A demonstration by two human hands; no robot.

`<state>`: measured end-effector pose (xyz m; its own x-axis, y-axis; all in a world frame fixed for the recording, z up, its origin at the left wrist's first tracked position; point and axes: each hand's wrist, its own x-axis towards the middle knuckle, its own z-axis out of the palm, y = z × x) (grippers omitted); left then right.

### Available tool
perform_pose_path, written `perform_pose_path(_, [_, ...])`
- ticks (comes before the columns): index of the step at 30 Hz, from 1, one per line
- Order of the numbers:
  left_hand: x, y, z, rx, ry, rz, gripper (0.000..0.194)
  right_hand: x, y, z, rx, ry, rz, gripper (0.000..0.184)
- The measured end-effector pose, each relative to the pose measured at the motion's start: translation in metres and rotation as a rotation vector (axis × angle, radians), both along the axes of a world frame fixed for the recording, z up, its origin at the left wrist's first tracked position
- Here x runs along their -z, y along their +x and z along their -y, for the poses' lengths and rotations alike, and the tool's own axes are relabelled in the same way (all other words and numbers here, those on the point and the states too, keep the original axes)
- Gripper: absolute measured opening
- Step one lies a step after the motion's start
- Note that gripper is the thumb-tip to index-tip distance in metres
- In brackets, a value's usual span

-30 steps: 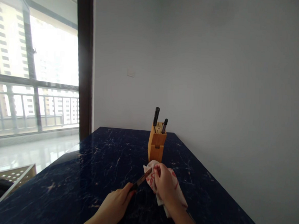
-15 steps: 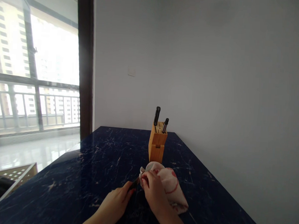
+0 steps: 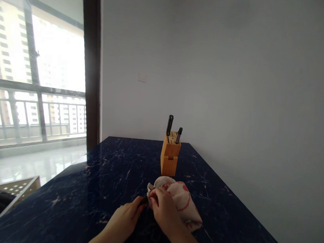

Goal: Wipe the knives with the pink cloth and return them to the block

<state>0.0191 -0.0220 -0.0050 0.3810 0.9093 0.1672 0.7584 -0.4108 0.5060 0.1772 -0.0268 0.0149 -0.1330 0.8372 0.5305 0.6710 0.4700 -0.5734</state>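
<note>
Black-handled knife [image 3: 143, 200], apparently slanting away, rightward

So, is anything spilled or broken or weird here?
Nothing stands out: I see no spill or breakage. The knife block stands upright, and the cloth is just rumpled where the right hand holds it over the knife in the left hand. I can't make out the blade, so I can't judge that part.
</note>
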Motion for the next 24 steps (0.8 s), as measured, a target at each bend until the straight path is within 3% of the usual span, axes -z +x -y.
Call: perform_pose_path(24, [-0.0017,0.0,-0.0012,0.023,-0.006,0.046,0.032,0.0056,0.0046,-0.0046,0.02,0.051,-0.03,0.018])
